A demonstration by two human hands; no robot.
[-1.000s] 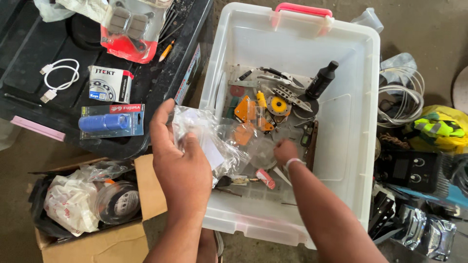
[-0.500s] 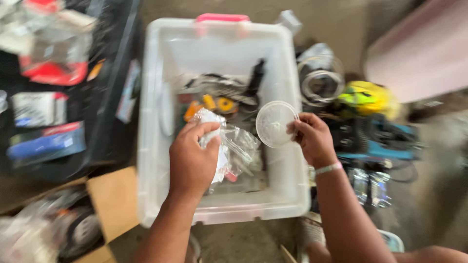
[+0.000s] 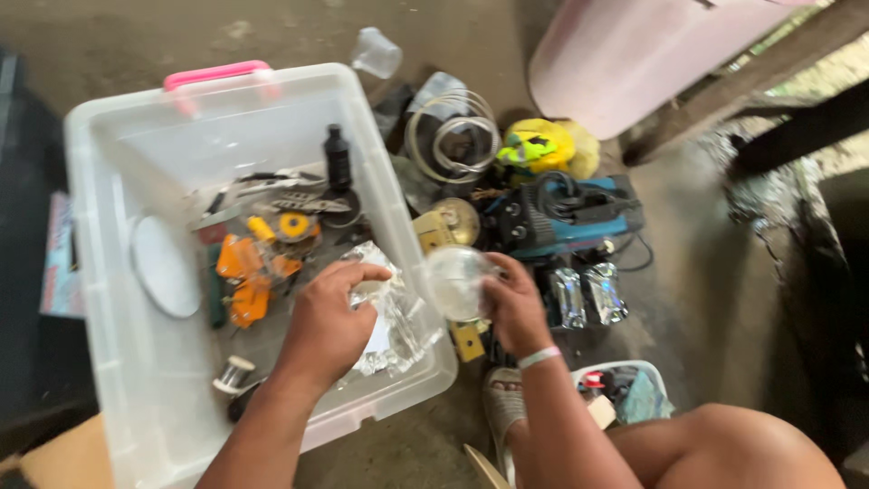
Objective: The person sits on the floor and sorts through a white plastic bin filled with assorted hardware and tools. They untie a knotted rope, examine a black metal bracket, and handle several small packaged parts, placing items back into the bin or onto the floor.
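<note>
— What has shifted since half a second ago?

— The right hand [image 3: 514,303] has carried the round clear lid [image 3: 455,281] off to the right; it was over the inside of the clear plastic bin [image 3: 109,299], and now it sits above the bin's right wall, at the edge of the clutter outside. The view has swung right as well, so the bin lies at the left.

— How is the lid held?

— The right fingers are closed on its right edge, thumb on the near side. It tilts slightly, and a white band circles that wrist.

— And the other hand?

— The left hand [image 3: 330,326] is inside the bin near its right front corner, fingers curled and pinched on a crumpled clear plastic bag [image 3: 389,326]. The bag lies just left of the lid; I cannot tell whether they touch.

— What lies around them?

— In the bin: orange plastic pieces [image 3: 244,272], a yellow round part [image 3: 294,225], a small black bottle [image 3: 338,158] standing upright, a white oval lid [image 3: 165,265] against the left side, and a small metal spool [image 3: 233,373] near the front. A pink handle [image 3: 215,72] caps the far wall. Outside, to the right: a blue and black machine [image 3: 566,217], a coil of clear tubing [image 3: 451,136], a yellow-green bundle [image 3: 543,147] and two shiny packets [image 3: 587,295].
</note>
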